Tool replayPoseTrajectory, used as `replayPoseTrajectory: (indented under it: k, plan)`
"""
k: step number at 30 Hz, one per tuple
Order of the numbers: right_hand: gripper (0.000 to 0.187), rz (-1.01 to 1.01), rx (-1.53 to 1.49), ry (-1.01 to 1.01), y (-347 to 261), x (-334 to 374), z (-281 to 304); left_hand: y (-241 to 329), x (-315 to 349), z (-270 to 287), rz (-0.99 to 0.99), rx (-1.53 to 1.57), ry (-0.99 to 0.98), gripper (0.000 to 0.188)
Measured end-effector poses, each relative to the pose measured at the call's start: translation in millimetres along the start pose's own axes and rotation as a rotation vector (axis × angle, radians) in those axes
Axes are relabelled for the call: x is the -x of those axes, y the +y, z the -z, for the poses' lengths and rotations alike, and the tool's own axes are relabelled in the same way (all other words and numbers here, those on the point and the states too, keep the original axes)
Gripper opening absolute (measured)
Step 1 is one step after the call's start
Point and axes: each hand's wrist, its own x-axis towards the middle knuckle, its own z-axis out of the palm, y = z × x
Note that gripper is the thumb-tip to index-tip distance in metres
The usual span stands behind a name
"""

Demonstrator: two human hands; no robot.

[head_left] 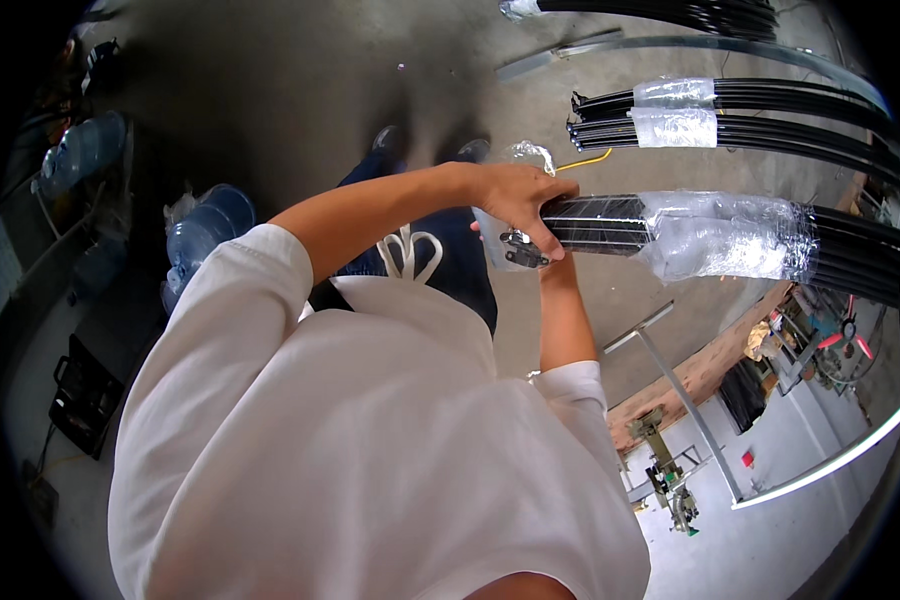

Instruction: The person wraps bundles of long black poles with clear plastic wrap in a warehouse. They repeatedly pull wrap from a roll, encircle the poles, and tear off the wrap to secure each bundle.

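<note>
A bundle of long black rods (855, 255) comes in from the right, with clear plastic film (730, 235) wound around it near its end. My left hand (518, 200) reaches across and grips the end of this bundle, thumb and fingers spread around it. My right forearm (562, 315) rises to the same end from below. Most of my right hand is hidden behind the bundle and my left hand. A sheet of translucent plastic (500, 245) hangs beside the rod ends, partly behind my left hand.
Two more film-wrapped bundles of black rods (790, 98) lie beyond, with another bundle (660, 12) at the top. A metal frame (675, 385) stands at the right. Large blue water bottles (210, 235) are on the left, near an open black case (85, 395).
</note>
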Motion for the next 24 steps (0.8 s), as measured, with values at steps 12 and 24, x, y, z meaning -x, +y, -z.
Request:
replayPoseTrajectory:
  k: [12,24]
  plan:
    - [0.058,0.548,-0.332,0.493,71,49,-60,5,5,-6,0.134,0.076,0.109,0.075]
    - [0.065,0.630,-0.012,0.513,95,81,-54,15,-1,3,0.278,0.434,0.043,0.071]
